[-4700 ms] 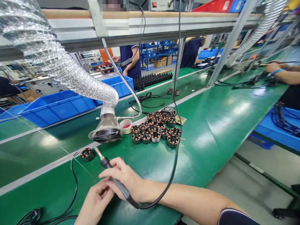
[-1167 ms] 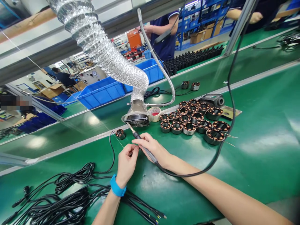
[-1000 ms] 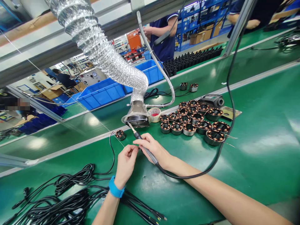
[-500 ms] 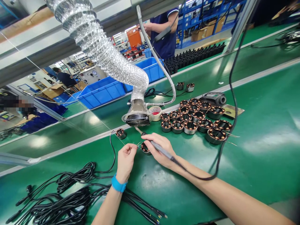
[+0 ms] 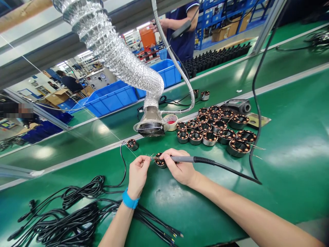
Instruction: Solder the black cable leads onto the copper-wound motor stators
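Observation:
In the head view, my left hand (image 5: 138,173), with a blue band at the wrist, is closed in a pinch on a thin wire (image 5: 152,157). That wire lies beside a small copper-wound motor stator (image 5: 160,165) on the bench. My right hand (image 5: 181,168) is wrapped around a grey soldering iron (image 5: 185,159), held almost level. The iron's tip points left and meets the wire area close to my left fingertips; whether they touch is too small to tell. My right fingers partly cover the stator.
Several stators (image 5: 210,137) stand grouped at the right. A lone stator (image 5: 132,144) sits behind my left hand. Black cables (image 5: 69,223) lie at the left front. A fume extractor hood (image 5: 151,125) hangs over the bench, near a tape roll (image 5: 170,120). Blue bins (image 5: 111,97) stand behind.
My right hand has swung the soldering iron from pointing up under the hood down to level, bringing its tip to the wire at my left fingers. My left hand stays nearly in place.

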Tool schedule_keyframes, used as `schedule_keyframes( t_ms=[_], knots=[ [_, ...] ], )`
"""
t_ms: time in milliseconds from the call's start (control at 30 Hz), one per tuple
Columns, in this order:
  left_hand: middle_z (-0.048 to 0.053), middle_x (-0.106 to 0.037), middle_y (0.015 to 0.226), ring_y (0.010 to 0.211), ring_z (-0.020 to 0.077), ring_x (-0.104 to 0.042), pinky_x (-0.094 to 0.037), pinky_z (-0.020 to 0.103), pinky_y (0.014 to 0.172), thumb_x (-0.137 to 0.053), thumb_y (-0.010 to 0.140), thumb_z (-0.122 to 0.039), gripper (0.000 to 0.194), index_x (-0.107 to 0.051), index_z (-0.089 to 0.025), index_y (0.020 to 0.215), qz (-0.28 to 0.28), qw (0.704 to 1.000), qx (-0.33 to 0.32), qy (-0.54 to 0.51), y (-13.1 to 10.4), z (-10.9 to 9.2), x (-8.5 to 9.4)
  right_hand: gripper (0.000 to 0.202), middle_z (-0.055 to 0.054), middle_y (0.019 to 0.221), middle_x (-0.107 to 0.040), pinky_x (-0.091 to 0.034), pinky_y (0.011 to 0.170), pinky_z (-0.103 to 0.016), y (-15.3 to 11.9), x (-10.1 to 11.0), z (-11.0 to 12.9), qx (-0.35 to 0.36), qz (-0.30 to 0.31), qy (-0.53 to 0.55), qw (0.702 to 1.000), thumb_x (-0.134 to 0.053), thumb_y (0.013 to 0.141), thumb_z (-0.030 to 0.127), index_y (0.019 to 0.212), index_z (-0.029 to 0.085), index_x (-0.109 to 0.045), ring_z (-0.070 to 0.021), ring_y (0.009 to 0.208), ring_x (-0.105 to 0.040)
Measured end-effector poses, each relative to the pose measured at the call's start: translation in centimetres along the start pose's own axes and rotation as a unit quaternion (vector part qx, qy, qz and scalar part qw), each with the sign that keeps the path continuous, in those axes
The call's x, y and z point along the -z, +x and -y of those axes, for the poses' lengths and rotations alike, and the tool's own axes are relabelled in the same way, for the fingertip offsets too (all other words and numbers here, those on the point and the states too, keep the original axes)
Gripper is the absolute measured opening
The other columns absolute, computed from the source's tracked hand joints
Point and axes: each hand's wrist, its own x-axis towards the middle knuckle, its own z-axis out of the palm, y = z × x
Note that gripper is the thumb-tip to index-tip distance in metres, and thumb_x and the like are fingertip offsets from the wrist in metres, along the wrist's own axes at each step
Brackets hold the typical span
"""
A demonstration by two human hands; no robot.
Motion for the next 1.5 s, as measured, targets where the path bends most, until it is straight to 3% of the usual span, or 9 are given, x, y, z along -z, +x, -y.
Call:
schedule_keyframes(
  t_ms=[200, 367, 800, 967, 1133, 1300, 1500],
  knots=[
    [-0.004, -0.051, 0.062, 0.05, 0.0072, -0.034, -0.029, 0.021, 0.049, -0.068, 0.08, -0.046, 0.032, -0.066, -0.015, 0.077, -0.002, 1.0, -0.002, -0.002, 0.0, -0.1, 0.0, 0.025, -0.001, 0.073, -0.072, -0.052, 0.064, -0.026, -0.1, -0.1, -0.1, -0.02, -0.002, 0.022, 1.0, -0.046, 0.096, 0.024, 0.082, 0.021, -0.066, -0.0147, 0.066, -0.069],
    [-0.004, -0.052, 0.061, 0.05, 0.0078, -0.036, -0.031, 0.021, 0.051, -0.068, 0.08, -0.045, 0.031, -0.067, -0.015, 0.078, -0.004, 1.0, 0.0, -0.007, -0.2, -0.2, 0.0, 0.026, -0.001, 0.073, -0.071, -0.053, 0.062, -0.026, -0.1, -0.1, -0.2, -0.054, -0.05, 0.061, 0.995, -0.047, 0.097, 0.027, 0.082, 0.019, -0.066, -0.0147, 0.066, -0.068],
    [-0.003, -0.054, 0.066, 0.05, 0.0065, -0.033, -0.028, 0.02, 0.049, -0.064, 0.083, -0.04, 0.026, -0.067, -0.014, 0.079, -0.003, 1.0, -0.004, 0.008, -0.1, -0.2, 0.0, 0.024, -0.001, 0.072, -0.07, -0.051, 0.06, -0.025, 0.0, 0.0, 0.1, -0.03, -0.069, 0.034, 0.997, -0.047, 0.097, 0.024, 0.082, 0.019, -0.066, -0.0135, 0.063, -0.066],
    [-0.003, -0.053, 0.066, 0.051, 0.0072, -0.033, -0.028, 0.021, 0.049, -0.064, 0.083, -0.042, 0.028, -0.067, -0.015, 0.079, -0.004, 1.0, -0.006, 0.008, 0.0, -0.2, 0.0, 0.019, -0.002, 0.085, -0.072, -0.052, 0.07, -0.024, 0.1, -0.6, -0.2, 0.019, -0.039, 0.005, 0.999, -0.049, 0.097, 0.02, 0.094, 0.019, -0.068, -0.0124, 0.072, -0.067],
    [-0.004, -0.049, 0.064, 0.05, 0.007, -0.029, -0.024, 0.021, 0.046, -0.064, 0.084, -0.044, 0.029, -0.065, -0.015, 0.08, 0.018, 1.0, -0.014, -0.006, -0.2, 0.1, 0.2, 0.026, -0.004, 0.091, -0.06, -0.05, 0.068, -0.024, -0.4, -2.7, -1.8, 0.069, 0.011, -0.056, 0.996, -0.051, 0.097, 0.02, 0.117, 0.023, -0.067, -0.012, 0.074, -0.059],
    [-0.005, -0.042, 0.06, 0.05, 0.0074, -0.028, -0.021, 0.021, 0.046, -0.064, 0.085, -0.05, 0.035, -0.063, -0.016, 0.081, 0.046, 0.998, -0.027, -0.011, -0.9, 0.1, 0.3, 0.04, -0.006, 0.11, -0.055, -0.051, 0.077, -0.025, -1.0, -3.1, -2.1, 0.044, 0.092, -0.061, 0.993, -0.05, 0.095, 0.015, 0.131, 0.03, -0.058, -0.0128, 0.087, -0.059],
    [-0.007, -0.036, 0.058, 0.051, 0.0086, -0.029, -0.022, 0.021, 0.046, -0.061, 0.085, -0.057, 0.041, -0.059, -0.017, 0.084, 0.077, 0.996, -0.032, -0.008, -1.1, 0.1, 0.1, 0.041, -0.004, 0.11, -0.055, -0.048, 0.083, -0.026, -0.5, -1.5, -0.5, -0.006, 0.179, -0.066, 0.982, -0.06, 0.087, 0.013, 0.124, 0.032, -0.061, -0.0154, 0.097, -0.055]
  ],
)
